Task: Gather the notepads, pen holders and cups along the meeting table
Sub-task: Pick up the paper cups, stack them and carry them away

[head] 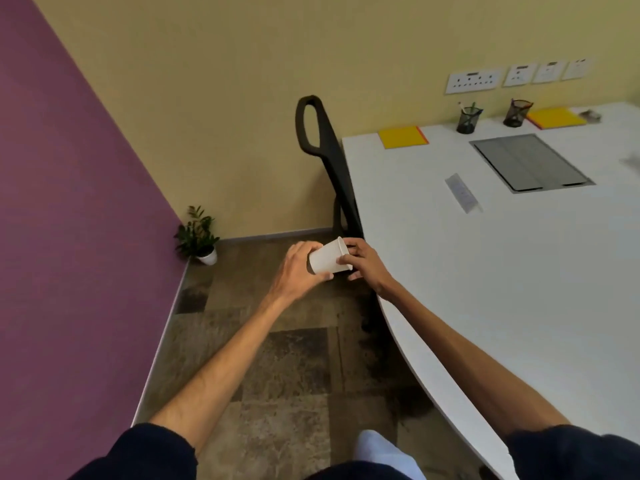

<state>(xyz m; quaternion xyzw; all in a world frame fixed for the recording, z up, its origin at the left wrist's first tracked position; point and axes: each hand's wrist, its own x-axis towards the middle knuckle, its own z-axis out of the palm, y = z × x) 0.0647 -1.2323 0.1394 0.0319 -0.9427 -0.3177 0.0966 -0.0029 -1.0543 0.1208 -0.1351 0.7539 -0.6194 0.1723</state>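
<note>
A white paper cup (325, 259) lies on its side in the air beside the white meeting table (502, 271), mouth toward the right. My left hand (298, 268) grips its base end and my right hand (363, 263) pinches its rim. On the table's far end lie a yellow notepad (402, 136) and a second yellow notepad (557, 118). Between them stand two black mesh pen holders, one with pens (468, 120) and one nearer the right (516, 112).
A black chair (323, 150) stands tucked against the table's left edge. A grey cable hatch (530, 162) and a clear ruler-like strip (463, 192) sit on the tabletop. A small potted plant (199, 237) is in the floor corner by the purple wall.
</note>
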